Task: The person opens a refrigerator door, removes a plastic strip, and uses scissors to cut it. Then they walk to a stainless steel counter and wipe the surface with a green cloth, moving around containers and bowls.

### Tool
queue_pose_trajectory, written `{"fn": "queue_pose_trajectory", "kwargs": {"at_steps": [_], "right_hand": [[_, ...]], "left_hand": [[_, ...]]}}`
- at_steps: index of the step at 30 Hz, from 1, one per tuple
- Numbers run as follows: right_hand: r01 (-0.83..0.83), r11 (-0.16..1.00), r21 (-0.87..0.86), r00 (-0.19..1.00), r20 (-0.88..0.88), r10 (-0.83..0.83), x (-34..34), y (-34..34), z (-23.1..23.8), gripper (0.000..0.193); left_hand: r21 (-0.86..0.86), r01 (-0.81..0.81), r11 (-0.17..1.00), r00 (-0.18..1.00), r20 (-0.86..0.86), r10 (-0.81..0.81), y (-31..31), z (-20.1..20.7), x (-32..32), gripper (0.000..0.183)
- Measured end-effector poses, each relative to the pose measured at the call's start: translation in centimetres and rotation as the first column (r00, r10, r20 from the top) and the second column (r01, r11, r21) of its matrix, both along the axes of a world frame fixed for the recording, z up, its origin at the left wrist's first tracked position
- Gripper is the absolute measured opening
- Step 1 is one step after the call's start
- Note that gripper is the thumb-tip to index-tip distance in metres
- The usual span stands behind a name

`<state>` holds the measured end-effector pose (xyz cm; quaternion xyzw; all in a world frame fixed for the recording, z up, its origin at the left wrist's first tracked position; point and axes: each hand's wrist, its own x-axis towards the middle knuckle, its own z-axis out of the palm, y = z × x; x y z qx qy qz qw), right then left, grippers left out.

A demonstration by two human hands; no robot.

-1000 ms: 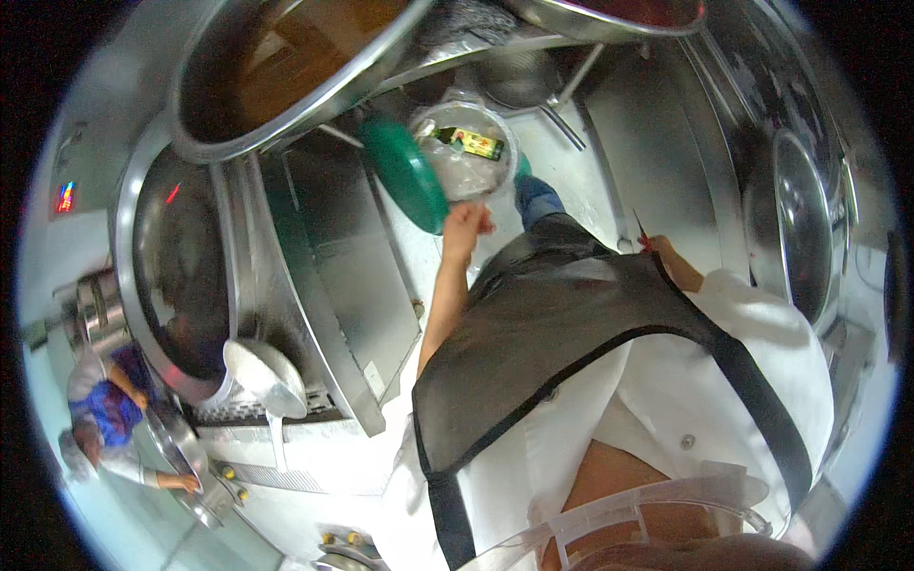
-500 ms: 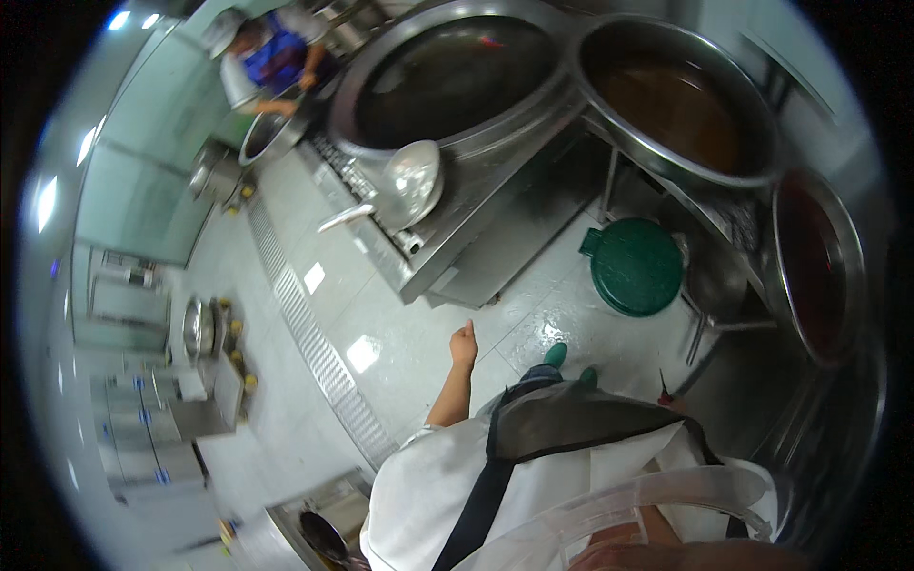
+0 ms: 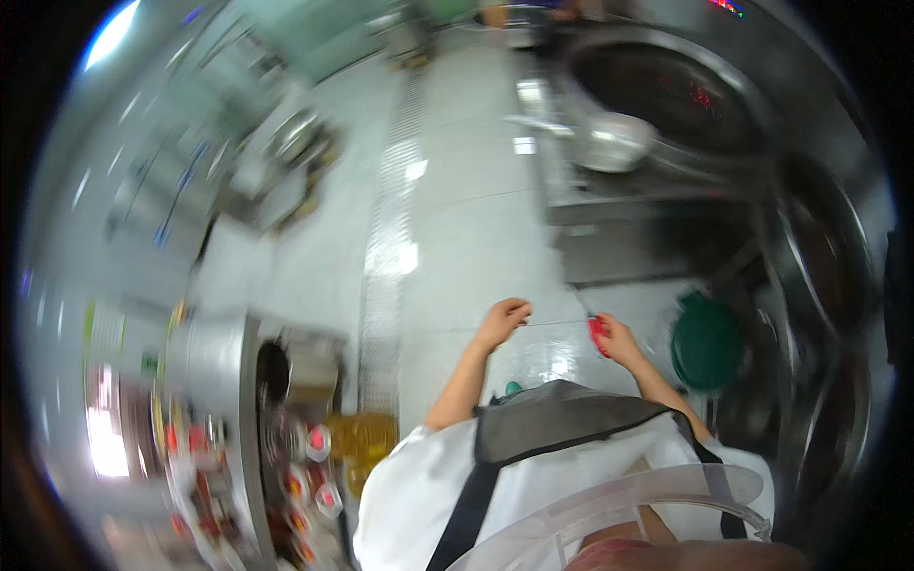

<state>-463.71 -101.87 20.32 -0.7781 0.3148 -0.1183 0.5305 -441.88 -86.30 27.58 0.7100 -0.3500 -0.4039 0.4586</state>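
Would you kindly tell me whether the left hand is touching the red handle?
Apart. The head view shows the left hand to the left of the red handle, which the right hand holds, with pale floor visible between.

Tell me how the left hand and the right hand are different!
The right hand grips a red-handled tool; the left hand seems to hold nothing.
The right hand's fingers wrap around the handle; the left hand's are loosely bent.
The right hand is nearer the round green lid; the left hand is farther from it.
Both are bare, held apart in front of the person's body.
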Motion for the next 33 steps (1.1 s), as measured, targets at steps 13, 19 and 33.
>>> {"fn": "queue_pose_trajectory", "kwargs": {"at_steps": [13, 19, 33], "right_hand": [[-0.568, 0.760, -0.316, 0.797, 0.022, 0.604, 29.2, 19.0, 6.1, 0.055], [-0.750, 0.595, -0.289, 0.620, 0.006, 0.785, 36.4, 25.5, 5.1, 0.053], [-0.861, 0.102, -0.498, 0.039, 0.137, 0.990, 52.9, 36.7, 3.6, 0.049]], "left_hand": [[-0.095, -0.702, 0.706, 0.695, -0.310, 0.649, 17.7, -0.9, 11.1, 0.019], [-0.016, -0.854, 0.520, 0.472, -0.442, 0.763, 23.9, -2.9, 14.2, 0.016], [-0.045, -0.995, -0.093, -0.073, -0.329, 0.941, 34.0, -5.3, 24.0, 0.020]]}}
